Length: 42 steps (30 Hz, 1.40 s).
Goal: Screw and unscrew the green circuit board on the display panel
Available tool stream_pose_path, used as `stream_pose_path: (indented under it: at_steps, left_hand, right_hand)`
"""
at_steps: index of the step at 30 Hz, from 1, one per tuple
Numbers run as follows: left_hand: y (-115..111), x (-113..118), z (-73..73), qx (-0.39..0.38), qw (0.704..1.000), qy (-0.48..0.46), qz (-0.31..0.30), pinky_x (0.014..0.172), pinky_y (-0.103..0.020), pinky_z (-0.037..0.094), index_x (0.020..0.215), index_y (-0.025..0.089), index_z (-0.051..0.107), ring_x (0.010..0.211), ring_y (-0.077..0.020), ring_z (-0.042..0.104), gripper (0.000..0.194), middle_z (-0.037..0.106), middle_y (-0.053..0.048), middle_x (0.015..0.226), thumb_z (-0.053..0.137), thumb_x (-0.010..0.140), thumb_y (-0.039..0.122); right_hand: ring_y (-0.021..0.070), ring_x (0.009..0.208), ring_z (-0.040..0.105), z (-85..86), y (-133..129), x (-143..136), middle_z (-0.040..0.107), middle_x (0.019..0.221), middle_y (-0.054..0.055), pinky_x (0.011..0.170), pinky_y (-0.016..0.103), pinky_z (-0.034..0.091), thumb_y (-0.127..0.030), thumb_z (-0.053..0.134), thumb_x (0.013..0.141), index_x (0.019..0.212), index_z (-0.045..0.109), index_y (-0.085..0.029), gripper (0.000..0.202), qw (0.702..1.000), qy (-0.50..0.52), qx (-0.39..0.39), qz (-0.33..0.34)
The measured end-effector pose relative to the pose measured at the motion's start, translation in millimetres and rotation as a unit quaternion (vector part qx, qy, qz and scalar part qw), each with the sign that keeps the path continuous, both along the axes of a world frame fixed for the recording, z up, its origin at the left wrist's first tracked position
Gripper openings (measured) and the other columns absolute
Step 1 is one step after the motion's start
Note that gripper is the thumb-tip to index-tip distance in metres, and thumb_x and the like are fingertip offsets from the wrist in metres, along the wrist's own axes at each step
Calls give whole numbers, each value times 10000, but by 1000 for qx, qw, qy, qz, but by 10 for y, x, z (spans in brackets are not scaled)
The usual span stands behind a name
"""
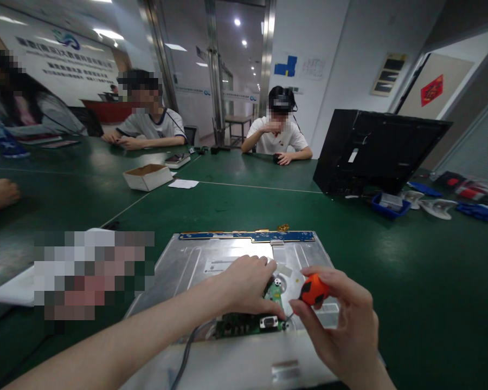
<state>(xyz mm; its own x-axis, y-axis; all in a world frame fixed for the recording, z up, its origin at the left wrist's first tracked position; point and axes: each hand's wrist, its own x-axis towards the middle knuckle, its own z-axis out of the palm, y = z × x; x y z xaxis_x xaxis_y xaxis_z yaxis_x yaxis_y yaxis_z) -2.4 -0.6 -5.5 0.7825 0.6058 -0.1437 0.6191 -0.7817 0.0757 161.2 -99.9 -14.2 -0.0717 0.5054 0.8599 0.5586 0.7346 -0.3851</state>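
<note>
A green circuit board (pixel 244 325) lies on the back of a silver metal display panel (pixel 309 254) in front of me. My left hand (pixel 248 284) reaches across the board and grips it, thumb by its near right corner and curled fingers farther back; the palm covers much of it. In my right hand (pixel 345 314), thumb and fingers close round the orange and black handle of a screwdriver (pixel 314 291). Its thin shaft slants down left to the board's corner, beside a silver connector (pixel 269 322). Whether the tip sits in a screw is too small to tell.
A narrow blue circuit strip (pixel 244 236) runs along the panel's far edge. A grey cable (pixel 185 357) crosses its near left side. Beyond are a white box (pixel 148 177), a black monitor (pixel 378 151) and a blue tray (pixel 390 206). Several people sit around the green table (pixel 423 281).
</note>
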Motion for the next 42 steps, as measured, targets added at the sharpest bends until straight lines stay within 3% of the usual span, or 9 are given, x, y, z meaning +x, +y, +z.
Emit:
stream_pose_path:
  at_steps: [4, 8, 12, 18, 23, 35, 38, 42]
  left_hand:
    - [-3, -5, -35, 13, 1000, -11, -2, 704, -381, 470, 1064, 135, 603, 827, -302, 630, 657, 667, -143, 949, 602, 753, 714]
    - [12, -11, -57, 8, 1000, -25, -4, 694, -373, 469, 1029, 151, 613, 821, -298, 633, 652, 670, -137, 946, 605, 734, 733]
    - [25, -8, -32, -17, 1000, -20, 2, 721, -380, 477, 1100, 165, 602, 872, -315, 639, 715, 675, -139, 992, 645, 691, 749]
    - [-2, 9, 24, -3, 1000, 8, -2, 717, -372, 476, 1075, 149, 599, 846, -300, 636, 657, 672, -139, 977, 608, 749, 719]
    - [-15, 3, -7, 7, 1000, -2, 3, 701, -387, 480, 1071, 142, 590, 836, -307, 628, 649, 667, -147, 979, 605, 748, 704]
    - [18, -9, -20, -16, 1000, -26, 2, 723, -383, 472, 1095, 149, 601, 885, -325, 636, 703, 677, -146, 995, 663, 693, 722]
    - [12, -5, -11, -14, 1000, -17, 4, 716, -391, 476, 1097, 142, 601, 871, -329, 639, 716, 677, -152, 994, 645, 700, 736]
    - [-3, 6, 14, -6, 1000, 5, -2, 711, -397, 484, 1098, 123, 606, 847, -321, 640, 720, 672, -161, 998, 589, 742, 750]
  right_hand:
    - [175, 943, 611, 5, 4, 2, 575, 1153, 102, 611, 263, 555, -77, 654, 811, 1304, 423, -197, 558, 1000, -2, 2, -4]
    - [123, 848, 596, 43, 3, 0, 542, 1184, 98, 627, 238, 547, -52, 575, 854, 1294, 476, -187, 470, 999, -30, 1, -20]
    - [136, 861, 602, 55, -2, 8, 568, 1208, 112, 661, 260, 554, -38, 494, 880, 1324, 468, -174, 465, 998, -54, -22, -23]
    - [151, 863, 633, 11, 5, -7, 599, 1126, 91, 580, 243, 548, -59, 633, 812, 1306, 402, -201, 564, 1000, 9, -4, 21]
    - [165, 842, 644, -57, 1, -13, 601, 1071, 80, 629, 289, 576, -75, 644, 800, 1283, 408, -212, 555, 999, 31, -5, -11]
    - [199, 985, 637, 62, -10, 21, 599, 1199, 145, 668, 302, 579, -45, 461, 879, 1333, 458, -185, 475, 997, -65, -21, -22]
    - [212, 1006, 643, 50, -4, 26, 605, 1226, 161, 627, 283, 575, -70, 517, 870, 1337, 437, -171, 484, 998, -50, -23, -7]
    - [189, 875, 673, -6, 3, 14, 643, 1118, 115, 606, 289, 585, -115, 635, 825, 1260, 430, -217, 491, 1000, -1, -10, 0]
